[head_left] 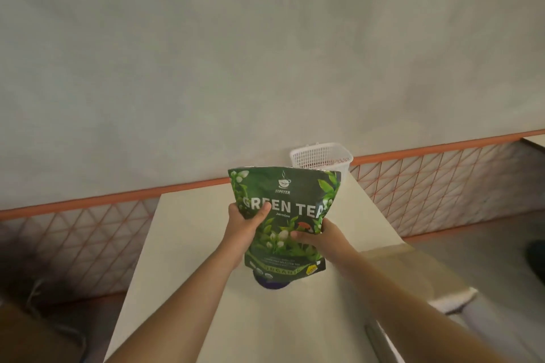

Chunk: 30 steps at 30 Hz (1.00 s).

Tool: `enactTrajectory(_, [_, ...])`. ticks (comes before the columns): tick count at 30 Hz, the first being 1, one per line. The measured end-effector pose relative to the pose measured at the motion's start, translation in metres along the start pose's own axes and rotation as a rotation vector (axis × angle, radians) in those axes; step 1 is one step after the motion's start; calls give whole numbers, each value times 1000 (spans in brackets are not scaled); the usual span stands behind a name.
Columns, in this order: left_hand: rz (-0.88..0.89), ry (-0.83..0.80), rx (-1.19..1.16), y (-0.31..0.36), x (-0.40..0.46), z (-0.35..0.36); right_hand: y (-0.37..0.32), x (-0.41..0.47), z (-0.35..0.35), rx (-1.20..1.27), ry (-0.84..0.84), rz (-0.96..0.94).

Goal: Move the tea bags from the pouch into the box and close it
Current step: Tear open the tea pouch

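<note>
**Pouch held upright in both hands above the desk**

The pouch [283, 215] is lifted clear of the desk [191, 244], upright and tilted slightly, its printed front facing the camera. It sits between the two hands, over the middle of the desk and nearer its far edge than its near one.

The left hand [246, 222] grips the pouch's left edge about halfway up, thumb pressed flat across the front and the other fingers hidden behind. The right hand [317, 234] clasps the right edge lower down, thumb on the front, fingers wrapped behind. Both hands are closed on the pouch, not spread.

The front is dark green with leaves and white blossoms. A cup logo sits near the top with "SIPSTER" under it, then large white letters reading "GREEN TEA" and small "Jasmine" below. A band near the bottom reads "ORGANIC"; the finer lines above it are too blurred to read.

A dark blue thing [272, 283] shows just under the pouch's bottom edge; what it is cannot be told. A white basket [321, 156] stands at the desk's far right corner.
</note>
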<state>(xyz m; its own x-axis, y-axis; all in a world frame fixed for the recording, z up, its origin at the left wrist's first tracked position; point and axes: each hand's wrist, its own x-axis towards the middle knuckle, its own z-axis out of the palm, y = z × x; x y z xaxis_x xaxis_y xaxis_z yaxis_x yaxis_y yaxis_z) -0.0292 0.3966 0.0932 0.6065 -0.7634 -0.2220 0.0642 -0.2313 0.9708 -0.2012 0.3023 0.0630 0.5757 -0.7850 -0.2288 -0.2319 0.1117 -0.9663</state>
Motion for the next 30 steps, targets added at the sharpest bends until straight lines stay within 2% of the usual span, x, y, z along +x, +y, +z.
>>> enactTrajectory(8, [-29,16,32,-62,-59,-11,46,-66,28,26,69,38])
enactTrajectory(11, [-8,24,43,-75,-73,-9,54,-81,29,-8,113,44])
enactTrajectory(16, [1,46,83,-76,-82,0,50,-95,18,77,168,26])
enactTrajectory(23, [2,299,204,-68,-86,17,11,-108,-14,30,258,-155])
enactTrajectory(27, [2,436,172,-54,-97,31,0,-108,-25,-112,270,-223])
enactTrajectory(30, [55,462,183,-44,-107,43,-3,-110,-25,-194,269,-289])
